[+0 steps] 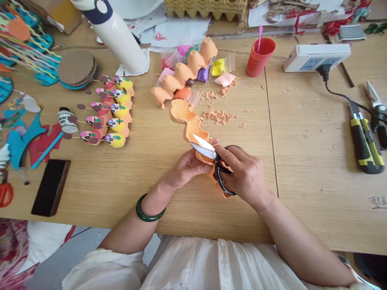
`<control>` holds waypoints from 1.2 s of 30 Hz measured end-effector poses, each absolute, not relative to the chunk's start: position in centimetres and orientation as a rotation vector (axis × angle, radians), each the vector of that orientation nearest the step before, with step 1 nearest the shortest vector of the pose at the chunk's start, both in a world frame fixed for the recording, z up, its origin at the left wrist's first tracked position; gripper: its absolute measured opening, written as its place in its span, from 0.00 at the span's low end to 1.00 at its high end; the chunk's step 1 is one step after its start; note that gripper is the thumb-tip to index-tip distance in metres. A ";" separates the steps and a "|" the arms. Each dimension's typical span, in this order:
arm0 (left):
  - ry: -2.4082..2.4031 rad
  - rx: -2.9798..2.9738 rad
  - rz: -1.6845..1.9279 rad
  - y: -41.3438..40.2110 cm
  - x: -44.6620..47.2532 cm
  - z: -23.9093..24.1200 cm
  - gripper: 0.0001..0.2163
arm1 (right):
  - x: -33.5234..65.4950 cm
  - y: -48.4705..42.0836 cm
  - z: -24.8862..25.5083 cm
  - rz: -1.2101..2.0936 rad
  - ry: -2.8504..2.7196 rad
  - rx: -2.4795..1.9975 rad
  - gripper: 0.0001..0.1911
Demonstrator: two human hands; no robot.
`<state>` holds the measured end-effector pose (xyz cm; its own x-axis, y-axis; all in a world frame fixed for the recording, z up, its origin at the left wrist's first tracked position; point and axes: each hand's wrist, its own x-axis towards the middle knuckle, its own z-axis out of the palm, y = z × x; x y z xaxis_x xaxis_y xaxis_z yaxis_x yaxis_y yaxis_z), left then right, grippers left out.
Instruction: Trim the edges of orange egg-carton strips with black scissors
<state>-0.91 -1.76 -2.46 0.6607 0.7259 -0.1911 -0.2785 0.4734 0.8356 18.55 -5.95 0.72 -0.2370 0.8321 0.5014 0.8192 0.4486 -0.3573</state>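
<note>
My left hand [189, 169] pinches an orange strip of egg-carton cups [195, 128], which runs away from me with its hollow side up. My right hand [243, 173] is closed round the black handles of a pair of scissors [205, 148]. The blades stand slightly apart over the strip's edge, pointing up and left. A second orange strip of cups [183, 72] lies behind, domes up, on small bags of coloured clay. Orange trimmings [219, 117] are scattered to the right of the strips.
Painted cups [119, 108] with sticks stand in rows at left. Around them are a white bottle [116, 40], a small jar [67, 120] and a phone [50, 187]. Behind and right are a red cup [260, 58], a power strip [317, 56] and a yellow-black cutter [364, 141].
</note>
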 end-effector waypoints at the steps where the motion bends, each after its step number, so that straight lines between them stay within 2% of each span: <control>1: 0.584 0.872 0.653 -1.8 -0.9 -2.5 0.29 | 18.5 -6.0 0.7 0.030 -2.064 -1.379 0.17; 13: 0.635 0.848 0.632 -1.8 -0.7 -2.1 0.29 | 18.5 -6.2 0.9 -0.069 -2.067 -1.444 0.15; 20: 0.636 0.844 0.710 -1.8 -0.3 -1.7 0.23 | 18.2 -6.1 1.4 0.483 -1.716 -1.601 0.11; 23: 0.642 0.866 0.715 -1.8 -0.4 -1.8 0.27 | 18.1 -5.9 1.8 0.563 -1.574 -1.644 0.09; 29: 0.676 0.878 0.731 -1.8 -0.5 -1.8 0.30 | 18.4 -5.6 1.7 0.875 -1.394 -1.621 0.13; 36: 0.648 0.882 0.757 -1.6 -0.7 -2.1 0.29 | 18.2 -5.7 1.3 0.927 -1.376 -1.593 0.17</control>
